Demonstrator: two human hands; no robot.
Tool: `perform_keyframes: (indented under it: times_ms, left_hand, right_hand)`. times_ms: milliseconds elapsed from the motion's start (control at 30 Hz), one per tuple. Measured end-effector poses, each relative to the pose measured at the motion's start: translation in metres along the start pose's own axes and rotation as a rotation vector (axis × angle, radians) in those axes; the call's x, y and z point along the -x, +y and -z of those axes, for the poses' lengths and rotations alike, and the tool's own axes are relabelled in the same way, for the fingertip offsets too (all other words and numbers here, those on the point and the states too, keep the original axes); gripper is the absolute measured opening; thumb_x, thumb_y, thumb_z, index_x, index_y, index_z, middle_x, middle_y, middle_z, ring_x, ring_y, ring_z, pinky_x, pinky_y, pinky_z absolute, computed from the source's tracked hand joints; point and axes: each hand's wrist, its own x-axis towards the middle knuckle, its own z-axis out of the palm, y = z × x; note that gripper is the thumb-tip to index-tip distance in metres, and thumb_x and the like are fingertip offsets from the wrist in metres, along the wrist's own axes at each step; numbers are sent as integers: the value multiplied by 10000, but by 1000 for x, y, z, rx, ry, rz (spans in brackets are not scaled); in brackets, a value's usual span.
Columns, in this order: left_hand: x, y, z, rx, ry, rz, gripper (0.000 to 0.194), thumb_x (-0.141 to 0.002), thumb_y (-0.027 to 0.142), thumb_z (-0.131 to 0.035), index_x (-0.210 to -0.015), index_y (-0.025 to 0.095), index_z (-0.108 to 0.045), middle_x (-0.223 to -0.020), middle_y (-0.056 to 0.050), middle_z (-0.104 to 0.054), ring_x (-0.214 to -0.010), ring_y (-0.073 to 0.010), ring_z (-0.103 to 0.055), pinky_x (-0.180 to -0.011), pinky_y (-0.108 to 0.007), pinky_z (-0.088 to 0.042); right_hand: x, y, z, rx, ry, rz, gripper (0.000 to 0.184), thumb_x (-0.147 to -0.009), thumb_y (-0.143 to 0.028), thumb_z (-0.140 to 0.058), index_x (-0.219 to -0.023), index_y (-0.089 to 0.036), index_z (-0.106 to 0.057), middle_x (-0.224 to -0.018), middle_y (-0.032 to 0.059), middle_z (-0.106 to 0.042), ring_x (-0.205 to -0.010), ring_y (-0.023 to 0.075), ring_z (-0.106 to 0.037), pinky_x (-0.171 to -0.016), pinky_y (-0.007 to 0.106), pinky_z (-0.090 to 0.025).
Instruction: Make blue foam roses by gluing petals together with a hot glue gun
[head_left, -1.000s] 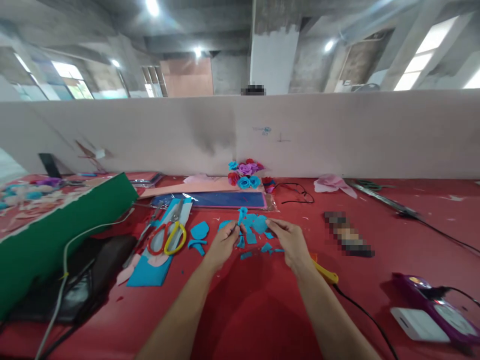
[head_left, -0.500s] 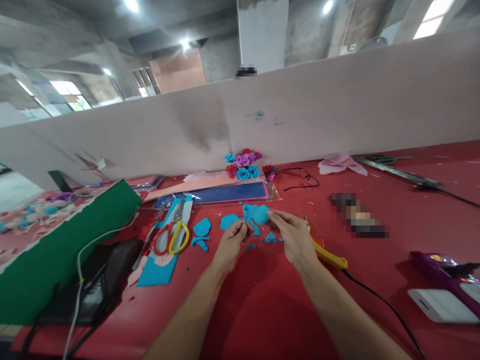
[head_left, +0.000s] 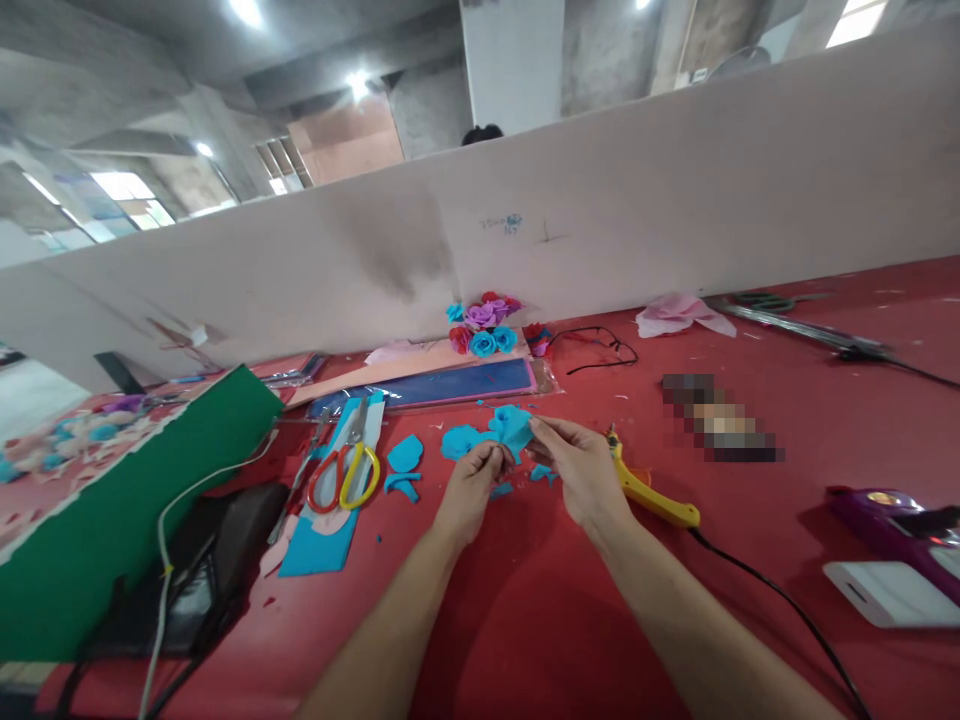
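Observation:
A partly formed blue flower point(head_left: 512, 425) is held up just above the red table point(head_left: 525, 620). My left hand point(head_left: 471, 490) is closed in a pinch at the flower's lower end. My right hand point(head_left: 585, 472) pinches the right edge of its blue petal between thumb and fingers. Behind and left of the flower lies a blue petal piece point(head_left: 457, 441); another cut petal point(head_left: 405, 454) sits farther left. Small blue scraps point(head_left: 541, 473) lie below the flower, between my hands. Beside my right hand rests a yellow-handled glue gun point(head_left: 664, 503) with a black cord.
Scissors with red and yellow handles point(head_left: 360, 477) lie on blue sheets point(head_left: 319, 548) at left. Finished flowers point(head_left: 484, 325) stand by the partition point(head_left: 600, 200). Eyeglasses point(head_left: 600, 350) are behind. A purple device point(head_left: 892, 520) and a white box point(head_left: 885, 590) occupy the right.
The right petal has been brought against the rolled centre, so the flower now looks fuller. My right hand has shifted slightly left, and the camera view has tilted a little.

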Motion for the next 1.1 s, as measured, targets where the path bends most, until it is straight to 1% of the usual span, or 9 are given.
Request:
perform_keyframes:
  times_ms: [267,400,633,733,867,967,1100]
  left_hand:
    - [0,-1,-1,-39,33,10,303,-863,427,-493,-709,168,-525,-675,13,-450,-657,-122,-388,-646,-247,-320]
    - [0,-1,-2,-59,41,12,296,-862,415,-493,-700,168,-515,-673,11,-453,-654,-121,-387,-641,-247,-320]
    - [0,-2,-3,-92,55,20,286,-854,393,-499,-671,174,-485,-662,19,-430,-648,-119,-373,-625,-240,-315]
    - [0,-4,-3,-87,66,32,262,-847,380,-510,-685,175,-495,-667,22,-432,-646,-117,-373,-618,-237,-315]
    - [-1,-4,-3,-102,83,42,248,-844,373,-515,-698,172,-521,-684,17,-458,-656,-117,-389,-625,-237,-322]
    - [0,-2,-2,-122,101,31,252,-844,363,-516,-681,171,-519,-665,21,-441,-651,-116,-381,-621,-236,-316]
    - [0,1,-2,-115,111,20,272,-848,380,-508,-671,174,-498,-649,25,-421,-641,-117,-370,-611,-237,-306]
  right_hand:
    - [1,4,-2,-19,-31,0,275,-617,-381,-761,-815,-190,-750,-709,23,-715,-554,110,-607,-592,263,-508]
    - [1,5,-4,-21,-19,5,268,-615,-376,-761,-811,-194,-745,-712,15,-715,-556,110,-608,-593,264,-507]
    - [2,7,-4,-20,-36,16,264,-627,-389,-751,-809,-198,-740,-729,16,-718,-579,128,-627,-606,278,-510]
    - [3,7,-4,-31,-40,12,268,-625,-385,-755,-814,-195,-738,-724,16,-719,-583,133,-630,-610,282,-518]
    - [3,6,-6,-38,-52,15,287,-634,-384,-749,-849,-194,-731,-719,13,-716,-584,137,-632,-618,291,-518]
    - [5,4,-7,-29,-63,17,310,-659,-386,-721,-904,-195,-714,-733,16,-717,-622,154,-653,-652,308,-520]
    - [9,2,-8,-2,-90,43,315,-706,-313,-649,-1003,-208,-667,-737,8,-715,-662,156,-662,-667,297,-509]
